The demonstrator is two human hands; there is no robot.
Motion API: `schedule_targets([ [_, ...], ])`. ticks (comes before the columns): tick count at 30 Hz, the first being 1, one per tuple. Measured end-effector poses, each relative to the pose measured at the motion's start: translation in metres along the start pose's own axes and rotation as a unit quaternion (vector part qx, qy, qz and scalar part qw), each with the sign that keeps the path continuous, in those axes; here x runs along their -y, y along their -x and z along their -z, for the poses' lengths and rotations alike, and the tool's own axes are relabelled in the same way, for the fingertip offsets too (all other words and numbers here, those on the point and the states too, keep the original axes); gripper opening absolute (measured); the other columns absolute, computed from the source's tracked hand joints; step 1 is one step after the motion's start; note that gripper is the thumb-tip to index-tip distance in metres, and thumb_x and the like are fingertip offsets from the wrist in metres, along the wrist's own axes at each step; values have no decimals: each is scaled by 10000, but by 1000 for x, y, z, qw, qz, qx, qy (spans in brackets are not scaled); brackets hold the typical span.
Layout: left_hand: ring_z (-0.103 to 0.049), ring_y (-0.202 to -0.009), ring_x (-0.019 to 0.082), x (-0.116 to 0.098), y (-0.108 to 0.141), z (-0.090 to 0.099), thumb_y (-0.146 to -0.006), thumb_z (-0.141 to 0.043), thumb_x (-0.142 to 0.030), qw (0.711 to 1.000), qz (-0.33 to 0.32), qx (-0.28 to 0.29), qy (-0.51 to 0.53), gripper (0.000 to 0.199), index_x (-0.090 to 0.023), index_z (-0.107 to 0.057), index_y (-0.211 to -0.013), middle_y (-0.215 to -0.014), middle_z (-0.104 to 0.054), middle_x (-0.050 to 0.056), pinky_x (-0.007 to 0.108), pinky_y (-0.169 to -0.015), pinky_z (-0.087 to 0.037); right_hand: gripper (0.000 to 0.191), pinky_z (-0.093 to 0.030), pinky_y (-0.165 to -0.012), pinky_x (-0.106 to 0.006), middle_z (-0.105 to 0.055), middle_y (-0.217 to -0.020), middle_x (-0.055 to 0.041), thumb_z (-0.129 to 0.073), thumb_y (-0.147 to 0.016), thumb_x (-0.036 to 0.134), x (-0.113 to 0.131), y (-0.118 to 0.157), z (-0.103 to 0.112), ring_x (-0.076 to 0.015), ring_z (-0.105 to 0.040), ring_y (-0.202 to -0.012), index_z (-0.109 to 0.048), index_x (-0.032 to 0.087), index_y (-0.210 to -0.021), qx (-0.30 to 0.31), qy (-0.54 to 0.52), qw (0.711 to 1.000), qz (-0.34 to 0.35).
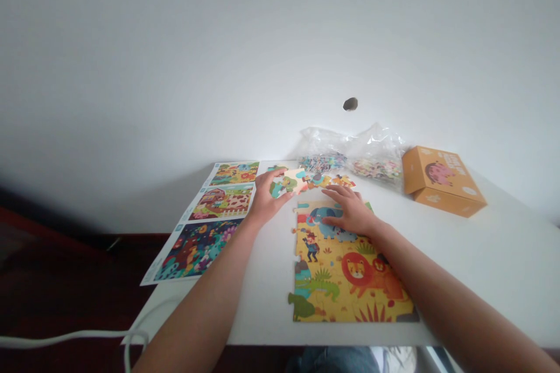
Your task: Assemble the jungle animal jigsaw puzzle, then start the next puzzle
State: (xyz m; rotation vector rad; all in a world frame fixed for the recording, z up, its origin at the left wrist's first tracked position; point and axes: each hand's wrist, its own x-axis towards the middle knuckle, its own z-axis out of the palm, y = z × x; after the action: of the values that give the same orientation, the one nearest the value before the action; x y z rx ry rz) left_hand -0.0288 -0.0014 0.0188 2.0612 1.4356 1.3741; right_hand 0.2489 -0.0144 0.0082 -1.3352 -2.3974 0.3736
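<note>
- Jigsaw puzzle (350, 274): flat on the table near its front edge; safari scene on a yellow ground, showing a lion, an elephant, green reptiles and a figure in a hat; largely joined, with an irregular, interlocking left edge.
- White table (494, 262): support surface beneath the Jigsaw puzzle and all items listed below, except the cable.
- Printed picture sheet (199, 239): left of the Jigsaw puzzle, lying flat at an angle; three stacked illustrated scenes.
- Orange cardboard box (444, 182): beyond and to the right of the Jigsaw puzzle; pig illustration on the top face.
- Clear plastic bags (352, 148): directly beyond the Jigsaw puzzle, against the wall; small colored pieces visible inside.
- White cable (65, 338): below and to the left of the Jigsaw puzzle, off the table.
- Left hand (265, 201): just left of the Jigsaw puzzle's top edge, raised above the table; fingers closed around a puzzle piece (286, 182).
- Right hand (350, 211): open, fingers spread, resting on the elephant area of the Jigsaw puzzle.
- Hand separation: apart, though close together.
- Loose puzzle pieces (328, 180): small cluster just beyond the Jigsaw puzzle's top edge, between both hands and the bags.
</note>
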Motion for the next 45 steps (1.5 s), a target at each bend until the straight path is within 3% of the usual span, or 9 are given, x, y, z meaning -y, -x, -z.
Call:
schedule_targets([
  [3, -387, -1369, 291, 1, -1, 4, -728, -775, -320, 998, -34, 18, -43, 527, -270, -617, -1228, -1410, -514, 69, 502, -1198, -247, 704, -209, -1130, -655, -300, -1604, -83, -626, -795, 684, -4, 0, 1, -408, -224, -1463, -562, 307, -1386, 51, 21, 998, -14],
  [9, -77, -1497, 405, 10, 0, 9, -679, -799, -335, 990, 24, 93, -105, 572, -275, -650, -1228, -1595, -263, 61, 623, -1201, -113, 751, -55, -1115, -744, -153, -1651, -71, -613, -761, 754, -12, 3, 13, -439, -47, -1498, -552, 359, -1396, 99, 5, 993, -58],
  [14, 24, -1500, 449, 8, 0, 14, -657, -802, -343, 979, 29, 154, -127, 572, -284, -668, -1210, -1641, -139, 48, 655, -1183, -69, 740, -51, -1109, -752, -151, -1651, -74, -645, -752, 733, -21, 6, 19, -451, -23, -1495, -530, 405, -1404, 119, -13, 990, -71],
  [19, 57, -1489, 484, 8, 0, 15, -624, -827, -345, 971, 31, 186, -145, 589, -287, -679, -1191, -1643, -126, 59, 687, -1162, -60, 714, -30, -1120, -741, -165, -1646, -92, -632, -776, 717, -23, 6, 18, -448, -106, -1489, -528, 401, -1407, 120, -24, 991, -59],
  [28, 94, -1469, 526, 9, 3, 13, -636, -836, -332, 957, 61, 228, -170, 551, -304, -680, -1165, -1639, -126, 81, 825, -1047, -47, 712, -20, -1142, -712, -167, -1646, -90, -604, -794, 723, -20, 8, 21, -427, -80, -1499, -518, 392, -1418, 125, -27, 990, -64],
  [35, 6, -1452, 567, 14, 5, 11, -615, -861, -337, 959, 38, 221, -173, 499, -278, -712, -1088, -1631, -165, 79, 856, -1010, -61, 691, -30, -1143, -712, -176, -1645, -82, -604, -800, 712, -21, 7, 19, -423, -115, -1495, -519, 404, -1413, 119, -21, 991, -64],
  [39, -19, -1464, 539, 7, 4, 11, -587, -872, -363, 955, 32, 237, -173, 621, -322, -683, -1177, -1635, -183, 79, 838, -1027, -56, 694, -36, -1138, -720, -188, -1641, -85, -611, -796, 708, -21, 7, 19, -434, -121, -1491, -526, 397, -1410, 114, -22, 991, -63],
  [41, -52, -1475, 497, 2, 3, 11, -623, -844, -381, 952, 2, 252, -173, 598, -369, -675, -1196, -1622, -254, 40, 808, -1058, -26, 688, -39, -1139, -720, -195, -1640, -81, -614, -796, 705, -22, 7, 19, -437, -121, -1491, -531, 399, -1406, 111, -22, 992, -64],
  [45, -225, -1431, 432, -3, 4, 10, -679, -794, -324, 946, -39, 279, -160, 381, -386, -742, -1051, -1457, -532, 2, 747, -1102, 16, 657, -79, -1124, -736, -216, -1634, -83, -619, -812, 671, -20, 9, 19, -437, -149, -1485, -546, 381, -1398, 103, -13, 993, -58],
])
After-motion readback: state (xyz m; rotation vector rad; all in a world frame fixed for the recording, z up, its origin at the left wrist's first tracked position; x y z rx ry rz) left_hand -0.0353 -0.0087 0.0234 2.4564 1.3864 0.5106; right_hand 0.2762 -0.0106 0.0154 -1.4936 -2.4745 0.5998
